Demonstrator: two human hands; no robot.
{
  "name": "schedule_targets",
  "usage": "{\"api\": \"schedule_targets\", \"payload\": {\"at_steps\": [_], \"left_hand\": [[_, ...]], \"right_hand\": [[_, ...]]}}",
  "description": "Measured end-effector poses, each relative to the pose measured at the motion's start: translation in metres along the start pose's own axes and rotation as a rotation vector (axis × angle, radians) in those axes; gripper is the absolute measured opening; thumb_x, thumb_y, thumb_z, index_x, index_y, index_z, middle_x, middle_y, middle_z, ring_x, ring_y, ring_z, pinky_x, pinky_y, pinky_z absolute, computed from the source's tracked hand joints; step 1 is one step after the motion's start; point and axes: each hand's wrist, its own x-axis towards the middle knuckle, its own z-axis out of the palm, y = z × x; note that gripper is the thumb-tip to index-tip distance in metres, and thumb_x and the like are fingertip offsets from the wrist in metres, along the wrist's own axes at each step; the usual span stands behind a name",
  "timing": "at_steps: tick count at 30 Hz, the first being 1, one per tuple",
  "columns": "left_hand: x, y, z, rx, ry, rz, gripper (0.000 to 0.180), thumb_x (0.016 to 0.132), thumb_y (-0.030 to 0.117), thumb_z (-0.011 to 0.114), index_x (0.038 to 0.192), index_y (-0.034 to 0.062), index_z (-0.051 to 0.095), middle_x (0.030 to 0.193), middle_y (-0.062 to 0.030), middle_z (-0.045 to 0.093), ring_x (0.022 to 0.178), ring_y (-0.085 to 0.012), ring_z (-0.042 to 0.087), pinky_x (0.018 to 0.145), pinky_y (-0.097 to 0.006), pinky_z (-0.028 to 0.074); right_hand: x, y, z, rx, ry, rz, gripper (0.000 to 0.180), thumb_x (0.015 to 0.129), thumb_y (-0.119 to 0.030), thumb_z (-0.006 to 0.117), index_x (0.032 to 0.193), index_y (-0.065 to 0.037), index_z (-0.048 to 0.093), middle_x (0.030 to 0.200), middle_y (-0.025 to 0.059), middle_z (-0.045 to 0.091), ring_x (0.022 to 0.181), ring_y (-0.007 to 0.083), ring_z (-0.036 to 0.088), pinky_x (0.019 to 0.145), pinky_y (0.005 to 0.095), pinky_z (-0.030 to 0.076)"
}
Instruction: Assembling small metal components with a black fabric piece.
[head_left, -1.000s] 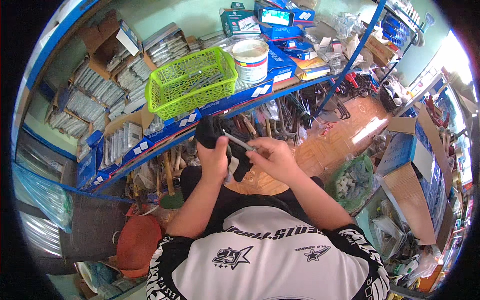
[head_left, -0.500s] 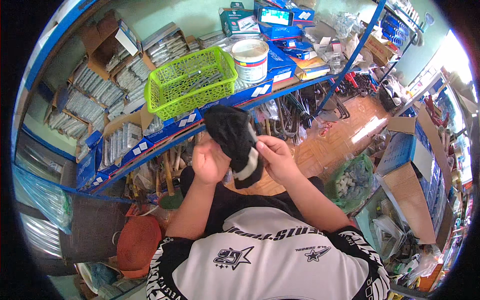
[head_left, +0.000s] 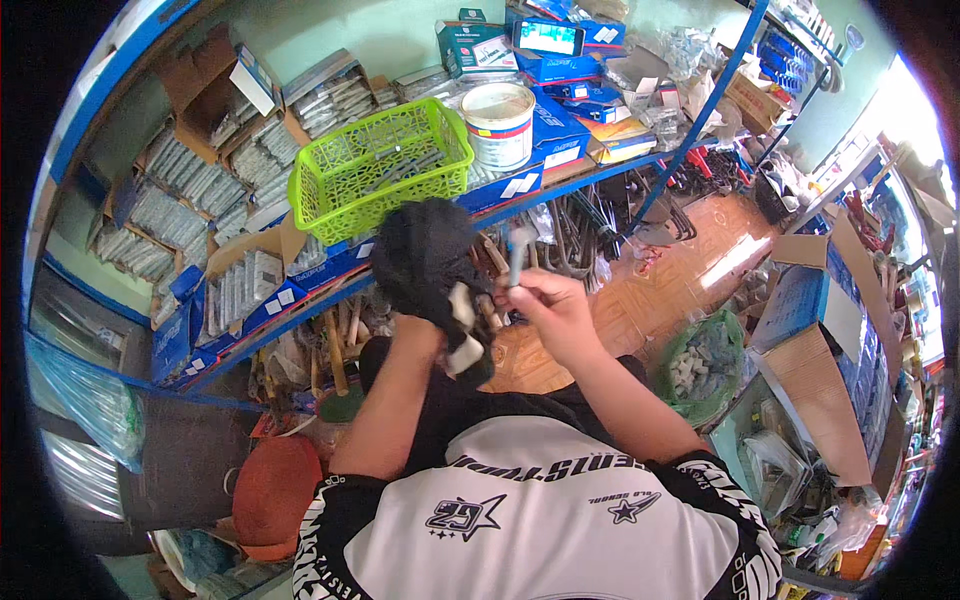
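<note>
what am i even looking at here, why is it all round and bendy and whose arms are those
This is a wide fisheye camera worn on a person's head, looking down, so straight edges bend. The arms coming in from the lower edge are the wearer's own. The left hand is wrapped in a dark cloth with a pale patch. The right hand grips a small grey metal part upright beside it. Ahead, a blue shelf carries a green basket, a white tub and boxes.

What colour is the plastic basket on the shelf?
Bright lime green basket, seen clearly in the head view.
</note>
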Motion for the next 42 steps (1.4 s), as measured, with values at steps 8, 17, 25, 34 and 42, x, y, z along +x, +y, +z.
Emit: {"api": "schedule_targets", "payload": {"at_steps": [8,17,25,34,42], "left_hand": [[-0.023,-0.033,0.066,-0.414,0.28,0.136,0.033,0.079,0.011,0.069,0.109,0.0021,0.059,0.104,-0.0158,0.061,0.097,-0.0352,0.058,0.089,-0.044,0.047],[-0.008,-0.009,0.033,-0.061,0.006,0.216,0.035,0.078,0.01,0.067,0.112,0.0032,0.058,0.11,-0.0172,0.058,0.105,-0.036,0.055,0.089,-0.045,0.044],[-0.021,-0.013,0.029,-0.359,-0.195,0.202,0.031,0.08,0.01,0.063,0.112,0.0054,0.06,0.112,-0.016,0.063,0.107,-0.036,0.059,0.087,-0.043,0.048],[-0.013,-0.018,0.03,-0.647,-0.389,0.168,0.03,0.084,0.004,0.053,0.114,0.0032,0.058,0.104,-0.0123,0.065,0.096,-0.0279,0.064,0.085,-0.038,0.051],[-0.016,-0.008,0.026,-0.969,-0.416,0.017,0.031,0.089,0.001,0.044,0.118,0.0017,0.056,0.106,-0.0095,0.065,0.095,-0.0187,0.064,0.083,-0.033,0.052]], "right_hand": [[0.003,-0.03,0.008,-1.113,-0.32,-0.129,0.012,0.074,-0.009,0.071,0.081,0.0,0.067,0.085,0.0241,0.065,0.079,0.0404,0.064,0.07,0.0451,0.051],[0.026,-0.084,0.0,-0.727,-0.195,-0.342,0.025,0.086,-0.007,0.067,0.11,-0.003,0.067,0.089,0.0157,0.064,0.068,0.0296,0.06,0.065,0.0366,0.049],[0.027,-0.077,0.002,-0.889,-0.388,-0.388,0.018,0.083,-0.005,0.065,0.1,-0.002,0.067,0.09,0.0127,0.064,0.08,0.0313,0.063,0.073,0.0389,0.05],[0.031,-0.073,-0.005,-0.949,-0.405,-0.422,0.029,0.077,-0.005,0.071,0.105,-0.004,0.066,0.097,0.0127,0.064,0.087,0.0326,0.063,0.079,0.0403,0.051],[0.026,-0.068,-0.01,-0.906,-0.362,-0.485,0.024,0.075,-0.006,0.073,0.098,-0.005,0.066,0.096,0.0122,0.065,0.087,0.0329,0.063,0.077,0.0394,0.053]]}}
